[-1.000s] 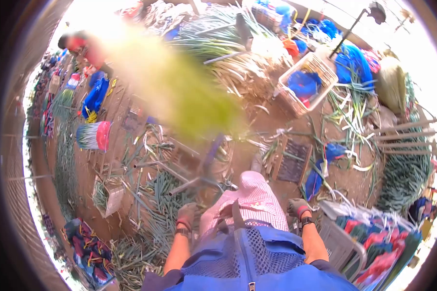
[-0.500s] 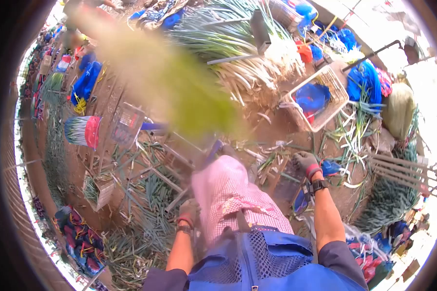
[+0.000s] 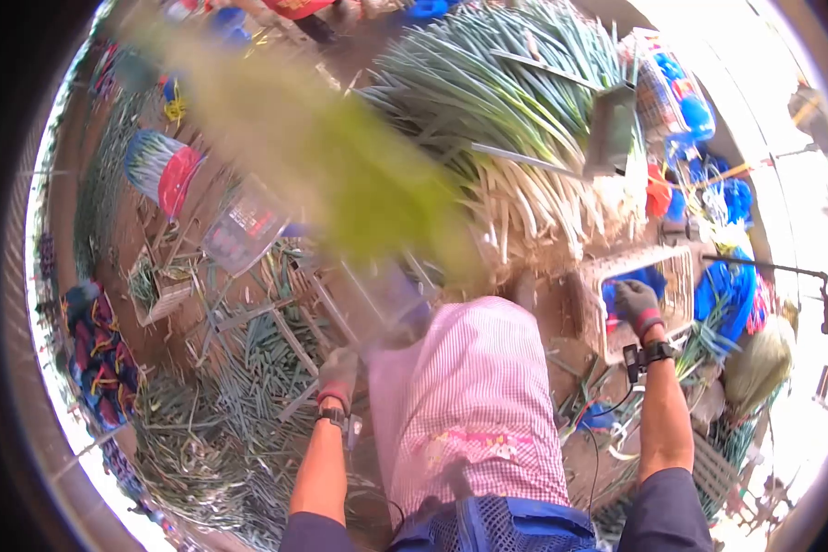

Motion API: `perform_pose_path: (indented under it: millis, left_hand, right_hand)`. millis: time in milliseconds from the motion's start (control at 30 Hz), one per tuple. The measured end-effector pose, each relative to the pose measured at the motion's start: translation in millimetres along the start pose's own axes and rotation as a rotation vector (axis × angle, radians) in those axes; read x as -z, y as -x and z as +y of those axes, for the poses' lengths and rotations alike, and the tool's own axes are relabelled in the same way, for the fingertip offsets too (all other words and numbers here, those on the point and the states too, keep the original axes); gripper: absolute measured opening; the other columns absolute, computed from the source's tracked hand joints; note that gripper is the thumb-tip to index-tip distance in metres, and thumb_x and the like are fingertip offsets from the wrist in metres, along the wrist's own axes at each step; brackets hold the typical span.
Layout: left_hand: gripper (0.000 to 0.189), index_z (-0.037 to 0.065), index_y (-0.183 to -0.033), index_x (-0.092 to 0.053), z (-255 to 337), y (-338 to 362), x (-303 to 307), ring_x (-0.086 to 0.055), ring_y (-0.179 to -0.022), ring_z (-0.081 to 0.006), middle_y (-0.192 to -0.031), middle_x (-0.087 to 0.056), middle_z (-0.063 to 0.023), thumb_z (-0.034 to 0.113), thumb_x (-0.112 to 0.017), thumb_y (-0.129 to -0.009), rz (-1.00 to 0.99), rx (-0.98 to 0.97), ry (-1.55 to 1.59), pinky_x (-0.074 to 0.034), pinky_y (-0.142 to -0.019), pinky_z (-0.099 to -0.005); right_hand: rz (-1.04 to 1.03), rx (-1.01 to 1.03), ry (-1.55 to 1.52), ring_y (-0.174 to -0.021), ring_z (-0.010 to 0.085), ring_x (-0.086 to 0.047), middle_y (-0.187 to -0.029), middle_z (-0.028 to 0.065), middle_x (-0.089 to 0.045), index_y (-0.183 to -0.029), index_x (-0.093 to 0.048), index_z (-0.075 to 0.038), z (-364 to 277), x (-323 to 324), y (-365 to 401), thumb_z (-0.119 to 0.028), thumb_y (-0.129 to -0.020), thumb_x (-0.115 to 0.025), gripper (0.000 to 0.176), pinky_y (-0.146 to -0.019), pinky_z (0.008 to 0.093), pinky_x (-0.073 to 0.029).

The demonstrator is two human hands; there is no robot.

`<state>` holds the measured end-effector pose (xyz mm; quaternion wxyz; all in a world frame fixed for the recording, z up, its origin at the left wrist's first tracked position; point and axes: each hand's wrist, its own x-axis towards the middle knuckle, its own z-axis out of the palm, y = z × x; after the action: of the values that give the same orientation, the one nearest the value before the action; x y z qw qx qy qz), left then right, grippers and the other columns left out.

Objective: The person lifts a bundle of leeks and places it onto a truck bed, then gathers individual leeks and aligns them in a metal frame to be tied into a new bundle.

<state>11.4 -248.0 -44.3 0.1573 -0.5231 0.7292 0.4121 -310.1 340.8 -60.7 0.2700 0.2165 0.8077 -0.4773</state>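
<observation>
My right hand [image 3: 637, 304], in a grey glove with a red cuff, is at the near side of a cream plastic crate [image 3: 596, 317]. Blue material [image 3: 653, 279] shows inside the crate beside it. The fingers are curled, but whatever they hold cannot be made out. My left hand [image 3: 339, 375], gloved too, hangs low beside the pink checked apron [image 3: 469, 386], above cut green leaves [image 3: 294, 368]. Its fingers are too unclear to read. Beyond the crate lies a large pile of long green onions [image 3: 515, 120], white ends towards me.
A blurred yellow-green smear covers the upper middle. Metal frame bars [image 3: 331, 308] and a clear plastic bin [image 3: 242, 230] stand left. A bundle in red wrapping [image 3: 177, 180] lies beyond. Another person's red clothing [image 3: 296, 7] shows at the top. A green sack [image 3: 762, 363] sits right.
My right hand has moved forward and right to the crate. The view has shifted, so the onion pile and crate appear farther right. My left hand stays low beside the apron.
</observation>
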Motion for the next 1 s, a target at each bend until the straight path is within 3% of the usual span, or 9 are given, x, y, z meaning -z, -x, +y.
perform_pose_path:
  millis: [33, 200, 267, 367, 433, 567, 667, 833, 1000]
  left_hand:
    - [0.044, -0.001, -0.124, -0.067, 9.8, 1.4, -8.1, -0.066, -0.103, -0.0205, -0.110, -0.073, -0.0127, 0.029, -0.067, -0.092, 0.034, 0.085, 0.109, -0.050, -0.093, -0.0336]
    - [0.067, -0.001, -0.145, -0.051, 11.7, -12.8, -45.7, -0.059, -0.126, -0.0272, -0.143, -0.058, -0.0172, 0.032, -0.073, -0.091, 0.184, 0.266, 0.171, -0.046, -0.104, -0.0364]
    - [0.073, -0.002, -0.148, -0.047, -34.3, -35.1, -65.4, -0.056, -0.132, -0.0287, -0.150, -0.052, -0.0176, 0.034, -0.075, -0.090, 0.217, 0.341, 0.252, -0.045, -0.107, -0.0369]
    - [0.077, -0.001, -0.152, -0.044, -29.8, -35.1, -82.8, -0.053, -0.136, -0.0292, -0.154, -0.048, -0.0176, 0.032, -0.076, -0.090, 0.212, 0.370, 0.173, -0.042, -0.110, -0.0365]
    - [0.068, 0.001, -0.146, -0.051, -23.6, -36.2, -92.2, -0.058, -0.123, -0.0265, -0.141, -0.057, -0.0141, 0.031, -0.076, -0.090, 0.264, 0.399, 0.196, -0.044, -0.104, -0.0360]
    - [0.036, 0.004, -0.115, -0.063, -27.3, -39.3, -95.4, -0.054, -0.088, -0.0148, -0.099, -0.062, -0.0033, 0.028, -0.076, -0.090, 0.312, 0.468, 0.436, -0.045, -0.080, -0.0335]
    - [0.023, 0.004, -0.111, -0.065, -42.6, -40.1, -98.4, -0.054, -0.083, -0.0132, -0.092, -0.060, 0.0001, 0.018, -0.073, -0.093, 0.343, 0.383, 0.495, -0.044, -0.079, -0.0315]
    - [0.038, 0.001, -0.126, -0.064, -17.1, -38.1, -93.3, -0.058, -0.102, -0.0178, -0.113, -0.066, -0.0052, 0.020, -0.072, -0.095, 0.298, 0.455, 0.410, -0.045, -0.094, -0.0346]
    - [0.045, -0.003, -0.117, -0.071, 9.1, -53.6, -73.6, -0.067, -0.105, -0.0220, -0.112, -0.074, -0.0112, 0.037, -0.067, -0.096, 0.204, 0.488, -0.087, -0.048, -0.094, -0.0355]
  right_hand:
    - [0.034, -0.022, 0.081, -0.062, 0.0127, -0.059, -0.077, 0.0022, -0.066, -0.116, -0.071, -0.001, -28.7, 4.1, -23.4, -0.034, -0.097, -0.069, 0.038, -0.054, 0.0298, -0.047]
    - [0.098, 0.118, 0.377, -0.077, 0.0144, -0.060, -0.085, 0.0064, -0.066, -0.120, -0.068, 0.004, -89.5, 36.8, -202.6, -0.052, -0.092, -0.072, 0.063, -0.064, 0.0313, -0.050]
    - [0.252, 0.221, 0.379, -0.058, 0.0086, -0.045, -0.069, -0.0050, -0.046, -0.095, -0.065, -0.010, -99.2, 34.1, -259.9, -0.050, -0.094, -0.070, 0.041, -0.048, 0.0270, -0.038]
    - [0.168, 0.014, 0.106, -0.067, 0.0130, -0.055, -0.081, -0.0018, -0.058, -0.108, -0.067, -0.014, -123.1, 28.9, -310.8, -0.048, -0.094, -0.071, 0.038, -0.059, 0.0352, -0.048]
    - [0.077, -0.074, 0.012, -0.087, 0.0180, -0.066, -0.106, 0.0073, -0.067, -0.126, -0.064, -0.012, -144.1, 19.3, -311.1, -0.045, -0.095, -0.071, 0.045, -0.065, 0.0320, -0.053]
    - [0.096, -0.049, 0.147, -0.070, 0.0167, -0.065, -0.090, 0.0045, -0.067, -0.112, -0.067, -0.009, -141.3, 12.6, -335.2, -0.034, -0.094, -0.071, 0.031, -0.057, 0.0323, -0.052]
    - [0.080, 0.073, 0.137, -0.058, 0.0147, -0.061, -0.079, 0.0039, -0.065, -0.101, -0.069, -0.004, -142.1, 13.8, -327.6, -0.023, -0.092, -0.068, 0.021, -0.050, 0.0302, -0.050]
    - [0.007, 0.207, 0.125, -0.070, 0.0112, -0.064, -0.087, 0.0035, -0.070, -0.105, -0.071, 0.004, -156.0, 1.0, -206.7, -0.018, -0.094, -0.067, 0.025, -0.057, 0.0290, -0.051]
    - [-0.148, 0.365, 0.241, -0.080, 0.0091, -0.063, -0.095, 0.0033, -0.074, -0.111, -0.073, 0.003, -130.4, -29.2, -153.9, -0.016, -0.099, -0.061, 0.026, -0.070, 0.0261, -0.050]
